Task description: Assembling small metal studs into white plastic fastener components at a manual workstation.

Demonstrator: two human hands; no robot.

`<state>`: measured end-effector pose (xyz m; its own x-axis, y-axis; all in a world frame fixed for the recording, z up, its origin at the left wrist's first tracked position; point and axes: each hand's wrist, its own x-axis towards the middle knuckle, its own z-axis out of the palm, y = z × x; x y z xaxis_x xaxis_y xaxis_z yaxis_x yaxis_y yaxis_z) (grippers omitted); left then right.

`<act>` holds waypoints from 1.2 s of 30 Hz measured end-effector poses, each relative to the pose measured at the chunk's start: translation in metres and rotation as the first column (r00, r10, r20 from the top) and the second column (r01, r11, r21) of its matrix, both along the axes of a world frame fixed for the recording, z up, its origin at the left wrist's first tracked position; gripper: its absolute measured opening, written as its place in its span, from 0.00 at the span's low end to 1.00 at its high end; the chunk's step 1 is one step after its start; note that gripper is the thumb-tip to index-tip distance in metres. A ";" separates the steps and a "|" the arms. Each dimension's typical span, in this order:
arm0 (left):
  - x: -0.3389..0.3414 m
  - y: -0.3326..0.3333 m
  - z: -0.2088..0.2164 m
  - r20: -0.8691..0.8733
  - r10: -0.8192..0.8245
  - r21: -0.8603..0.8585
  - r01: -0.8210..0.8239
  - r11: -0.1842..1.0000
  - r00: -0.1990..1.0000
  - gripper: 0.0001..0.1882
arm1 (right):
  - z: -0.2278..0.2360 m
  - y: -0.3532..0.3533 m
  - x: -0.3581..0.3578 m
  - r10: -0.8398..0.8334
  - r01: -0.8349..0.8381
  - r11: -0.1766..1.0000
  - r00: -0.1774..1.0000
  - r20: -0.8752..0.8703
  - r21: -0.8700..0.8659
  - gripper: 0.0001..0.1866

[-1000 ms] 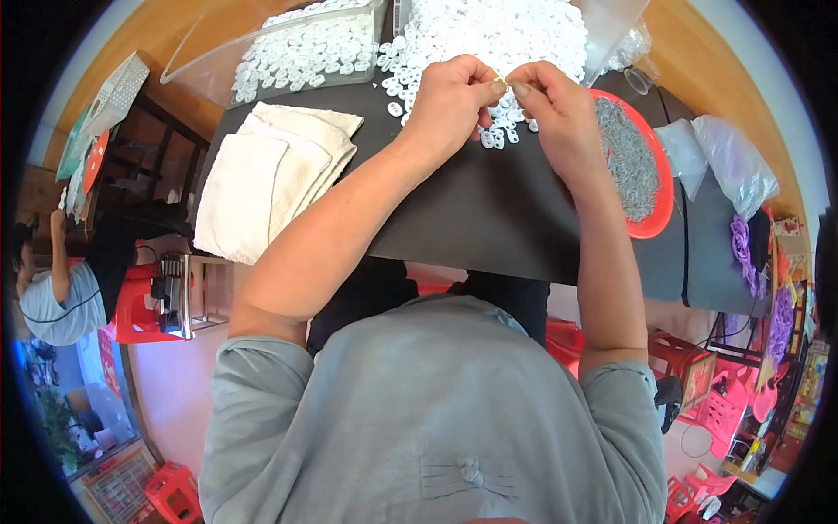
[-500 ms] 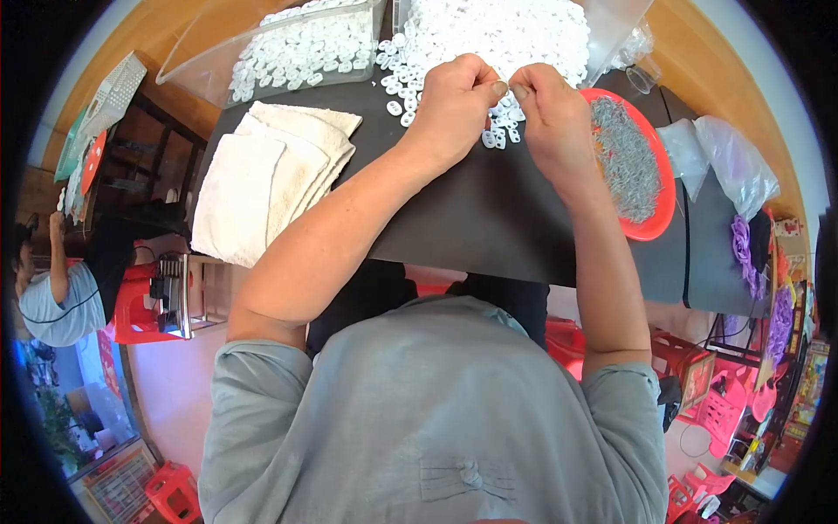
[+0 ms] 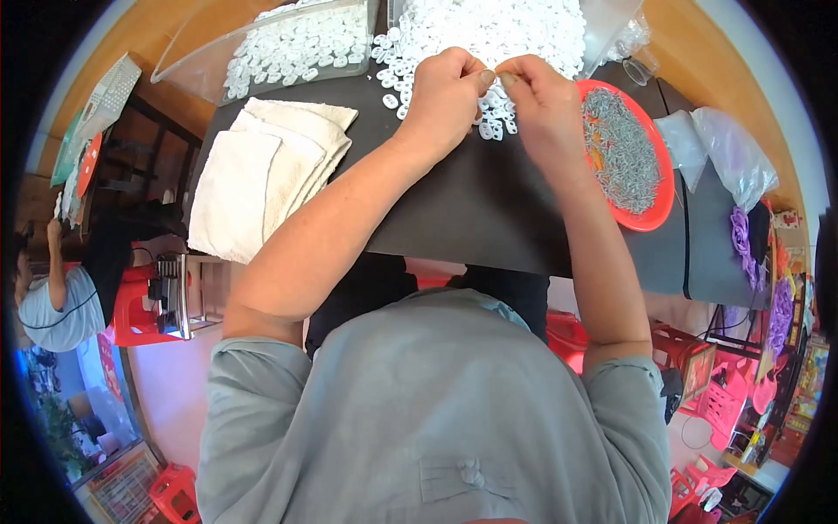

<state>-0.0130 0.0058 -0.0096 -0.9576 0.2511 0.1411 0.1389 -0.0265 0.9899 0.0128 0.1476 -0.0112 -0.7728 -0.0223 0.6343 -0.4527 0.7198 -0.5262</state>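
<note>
My left hand [image 3: 443,96] and my right hand [image 3: 543,103] meet above the dark table, thumbs and forefingers pinched close together. Whatever lies between the fingertips is too small and covered to make out. Just below and behind them spreads a heap of small white oval plastic pieces with holes [image 3: 497,26]; a few lie loose under my fingers. Beside my right wrist stands a red oval tray [image 3: 665,188] holding many thin grey metal pins or screws [image 3: 624,153], with a bit of orange showing among them.
A clear bin [image 3: 362,65] of more white pieces stands at the back left. Folded cream cloths [image 3: 236,192] lie at the table's left. Clear plastic bags [image 3: 733,157] rest on the right side. Another person [image 3: 65,306] sits far left, near red stools [image 3: 140,306].
Both hands have shifted slightly left, still pinched together. The view has tilted a little, and more orange shows in the red tray.
</note>
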 end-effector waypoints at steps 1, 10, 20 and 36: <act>0.001 0.000 0.001 -0.004 0.000 0.001 0.000 1.000 1.000 0.06 | 0.006 0.003 0.002 -0.018 0.018 1.000 1.000 0.013 -0.025 0.05; 0.003 0.001 0.004 0.091 -0.023 -0.015 0.025 1.000 0.996 0.06 | 0.009 0.007 0.004 -0.085 0.078 0.985 0.996 0.041 0.154 0.07; 0.003 0.004 0.000 0.016 -0.025 -0.040 0.025 0.999 1.000 0.07 | 0.004 0.009 0.001 -0.108 0.088 0.979 0.989 0.103 0.182 0.08; -0.001 0.007 -0.017 -0.183 0.082 -0.124 -0.106 0.987 0.980 0.06 | -0.006 0.002 0.004 -0.107 0.102 0.967 0.994 0.011 0.235 0.05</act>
